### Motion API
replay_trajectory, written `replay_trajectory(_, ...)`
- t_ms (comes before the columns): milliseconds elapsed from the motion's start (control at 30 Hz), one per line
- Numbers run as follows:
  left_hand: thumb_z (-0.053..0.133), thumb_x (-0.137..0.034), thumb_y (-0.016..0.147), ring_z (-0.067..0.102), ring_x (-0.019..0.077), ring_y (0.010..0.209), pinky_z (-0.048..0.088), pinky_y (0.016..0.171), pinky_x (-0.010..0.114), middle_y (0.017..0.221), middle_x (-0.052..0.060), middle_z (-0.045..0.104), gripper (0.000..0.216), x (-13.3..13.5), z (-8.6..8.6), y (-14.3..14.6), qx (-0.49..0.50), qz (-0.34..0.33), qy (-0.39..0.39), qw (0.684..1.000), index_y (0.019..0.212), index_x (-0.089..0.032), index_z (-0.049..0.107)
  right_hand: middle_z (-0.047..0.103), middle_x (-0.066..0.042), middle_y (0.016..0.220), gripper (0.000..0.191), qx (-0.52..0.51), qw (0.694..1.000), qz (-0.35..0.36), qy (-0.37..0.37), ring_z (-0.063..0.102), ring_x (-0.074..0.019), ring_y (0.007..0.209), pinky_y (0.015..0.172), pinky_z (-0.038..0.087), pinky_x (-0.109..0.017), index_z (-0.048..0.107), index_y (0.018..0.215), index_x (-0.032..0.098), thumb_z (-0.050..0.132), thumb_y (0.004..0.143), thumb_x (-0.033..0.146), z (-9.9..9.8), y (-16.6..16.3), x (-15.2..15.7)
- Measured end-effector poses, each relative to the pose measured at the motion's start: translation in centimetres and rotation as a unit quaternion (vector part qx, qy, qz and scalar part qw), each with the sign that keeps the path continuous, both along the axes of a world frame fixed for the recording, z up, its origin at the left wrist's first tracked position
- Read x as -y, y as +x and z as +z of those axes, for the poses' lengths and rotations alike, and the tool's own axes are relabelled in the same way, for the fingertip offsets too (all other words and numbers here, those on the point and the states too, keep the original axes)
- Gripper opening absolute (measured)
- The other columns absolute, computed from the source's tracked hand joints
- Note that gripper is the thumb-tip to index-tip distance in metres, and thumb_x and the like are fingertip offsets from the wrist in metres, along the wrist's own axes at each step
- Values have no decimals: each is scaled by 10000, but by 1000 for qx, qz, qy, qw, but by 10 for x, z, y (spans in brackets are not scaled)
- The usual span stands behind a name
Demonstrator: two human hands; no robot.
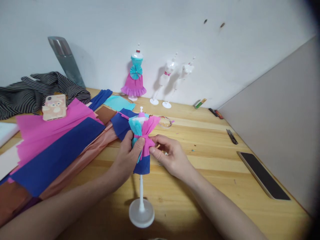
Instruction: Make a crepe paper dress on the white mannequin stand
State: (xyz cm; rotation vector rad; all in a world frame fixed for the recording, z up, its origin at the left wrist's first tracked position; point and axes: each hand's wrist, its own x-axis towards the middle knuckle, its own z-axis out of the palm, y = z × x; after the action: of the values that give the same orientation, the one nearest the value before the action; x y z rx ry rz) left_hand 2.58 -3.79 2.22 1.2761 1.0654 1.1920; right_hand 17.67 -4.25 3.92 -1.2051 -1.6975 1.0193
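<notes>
A small mannequin (pixel 141 190) on a round white base stands upright in front of me. It wears a paper dress (pixel 143 165) with a light blue and pink top, a pink band at the waist and a dark blue skirt. Around the dress's left side my left hand (pixel 130 153) is closed, its thumb pressed on the front by the band. On the other side, my right hand (pixel 171 155) pinches the pink paper at the waist between thumb and fingers. Part of the dress is hidden behind my left fingers.
Coloured crepe paper sheets (pixel 60 155) and a phone in a pink case (pixel 54 107) lie on the left. A dressed mannequin (pixel 134 81) and two bare ones (pixel 167 78) stand by the wall. On the right lie a utility knife (pixel 232 136) and a dark flat tablet-like object (pixel 263 175).
</notes>
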Motion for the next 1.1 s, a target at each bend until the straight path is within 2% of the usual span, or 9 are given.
replay_trajectory(67, 487, -328, 899, 501, 143, 830, 398, 781, 246, 879, -8, 560, 146, 0, 0, -1, -39, 3, 12, 999, 939, -195, 531, 579, -25, 703, 324, -10, 999, 27, -29, 493, -139, 615, 545, 400, -264, 650, 876, 143, 566, 826, 452, 0, 1, -1)
replay_trajectory(167, 448, -372, 918, 492, 148, 800, 392, 752, 258, 820, -12, 540, 192, 1, -2, -1, -54, -8, -5, 998, 890, -197, 521, 545, -5, 682, 289, -7, 998, 30, -56, 461, -124, 600, 532, 385, -249, 621, 813, 151, 612, 790, 439, -6, 1, -4)
replay_trajectory(300, 452, -502, 889, 512, 157, 742, 409, 698, 274, 769, -4, 567, 337, -2, -9, 2, 35, -31, -88, 995, 852, -183, 558, 510, 26, 640, 240, -79, 987, 21, -135, 432, -99, 560, 515, 358, -231, 583, 754, 157, 681, 727, 375, -15, 0, -9)
replay_trajectory(433, 615, -537, 767, 553, 180, 762, 423, 688, 284, 806, 19, 625, 397, -7, -17, 3, 86, -43, -158, 983, 911, -167, 607, 528, 35, 635, 296, -162, 969, 14, -186, 436, -85, 537, 507, 346, -223, 584, 751, 157, 746, 667, 389, -19, 0, -11)
replay_trajectory(600, 652, -490, 743, 582, 194, 785, 440, 707, 290, 791, 23, 639, 385, -6, -16, 0, 60, -78, -175, 980, 922, -151, 621, 545, 37, 643, 336, -204, 956, 18, -210, 454, -80, 544, 535, 359, -221, 585, 746, 156, 788, 631, 398, -24, -1, -11)
replay_trajectory(833, 664, -461, 743, 615, 216, 841, 465, 745, 303, 869, 43, 681, 411, -1, -11, 1, 64, -76, -181, 978, 1016, -156, 630, 556, 33, 629, 374, -196, 952, 14, -236, 462, -78, 519, 514, 375, -218, 588, 728, 155, 805, 611, 436, -32, 0, -11)
replay_trajectory(933, 672, -468, 735, 638, 221, 798, 483, 752, 334, 873, 49, 690, 484, -2, -16, 2, 81, -76, -186, 976, 1100, -157, 599, 573, 28, 650, 402, -206, 950, 13, -235, 491, -85, 541, 532, 408, -222, 599, 753, 157, 828, 580, 438, -34, 1, -13)
replay_trajectory(1100, 676, -464, 740, 641, 236, 842, 484, 771, 344, 886, 57, 693, 460, -6, -30, 2, 68, -77, -161, 982, 1076, -158, 603, 600, 20, 687, 422, -221, 948, 23, -226, 528, -99, 585, 561, 439, -231, 599, 816, 166, 849, 568, 397, -39, 3, -15)
